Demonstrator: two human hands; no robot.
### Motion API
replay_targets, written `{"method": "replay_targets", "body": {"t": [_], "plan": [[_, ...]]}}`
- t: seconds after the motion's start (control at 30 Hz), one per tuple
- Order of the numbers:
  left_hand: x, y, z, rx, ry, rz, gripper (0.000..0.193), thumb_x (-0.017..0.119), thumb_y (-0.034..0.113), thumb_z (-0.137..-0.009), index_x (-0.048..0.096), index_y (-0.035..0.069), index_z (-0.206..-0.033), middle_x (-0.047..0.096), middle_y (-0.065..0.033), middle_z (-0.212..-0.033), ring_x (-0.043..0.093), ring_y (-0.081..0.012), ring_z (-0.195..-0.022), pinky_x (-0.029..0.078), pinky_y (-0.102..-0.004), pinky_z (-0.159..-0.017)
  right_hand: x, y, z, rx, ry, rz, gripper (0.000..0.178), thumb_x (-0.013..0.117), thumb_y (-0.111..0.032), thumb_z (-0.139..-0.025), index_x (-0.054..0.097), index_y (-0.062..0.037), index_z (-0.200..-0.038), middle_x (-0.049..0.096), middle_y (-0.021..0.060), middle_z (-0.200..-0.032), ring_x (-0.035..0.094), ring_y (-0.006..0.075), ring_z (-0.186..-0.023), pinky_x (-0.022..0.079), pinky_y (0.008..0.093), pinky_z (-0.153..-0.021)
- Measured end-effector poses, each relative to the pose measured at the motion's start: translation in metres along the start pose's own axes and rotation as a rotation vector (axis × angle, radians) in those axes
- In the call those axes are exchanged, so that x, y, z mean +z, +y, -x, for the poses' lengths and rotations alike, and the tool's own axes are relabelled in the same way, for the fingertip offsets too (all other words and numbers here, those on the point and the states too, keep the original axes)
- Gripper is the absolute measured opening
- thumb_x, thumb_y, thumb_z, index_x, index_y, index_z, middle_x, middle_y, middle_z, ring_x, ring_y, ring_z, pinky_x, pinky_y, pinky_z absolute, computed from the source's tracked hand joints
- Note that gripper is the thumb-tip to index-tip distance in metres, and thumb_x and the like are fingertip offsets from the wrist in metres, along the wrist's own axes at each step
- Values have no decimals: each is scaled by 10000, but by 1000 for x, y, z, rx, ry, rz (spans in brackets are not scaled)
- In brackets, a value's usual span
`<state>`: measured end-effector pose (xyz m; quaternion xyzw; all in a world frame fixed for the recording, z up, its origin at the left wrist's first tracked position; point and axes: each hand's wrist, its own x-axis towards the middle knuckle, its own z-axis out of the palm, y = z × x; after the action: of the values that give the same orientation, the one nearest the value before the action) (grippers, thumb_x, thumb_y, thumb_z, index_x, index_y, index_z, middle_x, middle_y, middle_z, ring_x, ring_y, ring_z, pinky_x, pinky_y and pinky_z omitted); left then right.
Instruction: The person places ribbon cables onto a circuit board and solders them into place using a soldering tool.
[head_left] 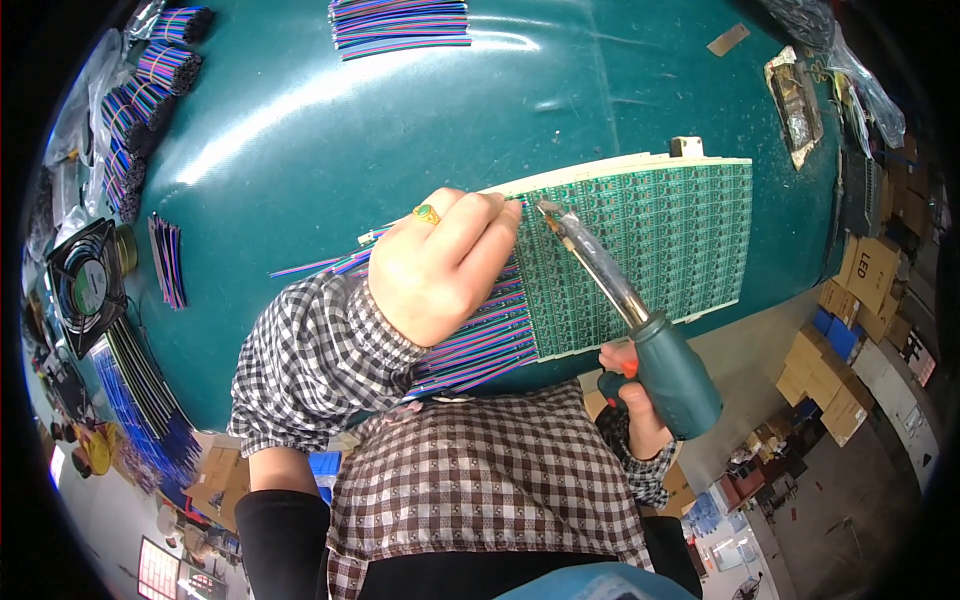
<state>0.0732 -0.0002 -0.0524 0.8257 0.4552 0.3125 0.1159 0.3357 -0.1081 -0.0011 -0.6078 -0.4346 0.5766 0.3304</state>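
A green circuit board panel, made of many small repeated units, lies on the table in front of me. Multicoloured wires run in rows from its left edge. My left hand, a ring on one finger, rests over these wires. Its fingers are pinched at the board's upper left part, on wire ends that they mostly cover. With my right hand I grip a soldering gun with a dark green body. Its metal barrel slants up and left, and the tip is at the board just right of my left fingertips.
A stack of wires lies at the far side. Bundled wires, a small wire group and a black fan are on the left. At the far right stands a soiled metal holder, with a small flat plate near it.
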Motion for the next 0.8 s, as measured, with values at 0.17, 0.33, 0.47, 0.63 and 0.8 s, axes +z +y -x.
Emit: {"method": "replay_targets", "body": {"t": [0.17, 0.33, 0.47, 0.63, 0.8], "plan": [[1, 0, 0, -4, 3, 5, 262, 721, -65, -677, 700, -43, -937, 649, -108, -865, 635, -215, -703, 539, -301, -620, 2, 4, 0, -55, 34, 13, 585, 841, -121, -767, 522, 64, -1221, 707, 138, -1043, 682, 215, -984, 540, 347, -881], [0, 0, 0, -2, -10, -3, 267, 722, -57, -675, 702, -38, -940, 652, -105, -867, 634, -213, -701, 538, -302, -606, 3, 4, -1, -67, 20, 61, 581, 787, -221, -821, 515, 99, -1222, 659, 130, -987, 652, 226, -915, 545, 395, -858], [-1, 0, -1, 10, -9, -7, 274, 723, -50, -671, 704, -38, -943, 652, -103, -874, 634, -208, -706, 536, -293, -589, 2, 6, -1, -58, 28, 25, 548, 836, -116, -771, 543, 62, -1199, 719, 118, -987, 689, 201, -944, 541, 340, -871], [0, -1, 0, 29, -16, -40, 287, 728, -38, -661, 706, -35, -947, 652, -97, -887, 631, -198, -708, 530, -277, -569, 3, 4, -2, -31, 36, 13, 550, 836, -103, -767, 543, 62, -1201, 719, 131, -992, 693, 206, -948, 547, 343, -868], [-1, -1, -1, 29, -19, -42, 287, 727, -37, -662, 707, -33, -948, 650, -96, -884, 630, -198, -706, 531, -280, -566, 5, 3, -2, -25, 39, 11, 554, 840, -98, -760, 544, 67, -1198, 716, 143, -988, 696, 211, -940, 554, 347, -860]]}}
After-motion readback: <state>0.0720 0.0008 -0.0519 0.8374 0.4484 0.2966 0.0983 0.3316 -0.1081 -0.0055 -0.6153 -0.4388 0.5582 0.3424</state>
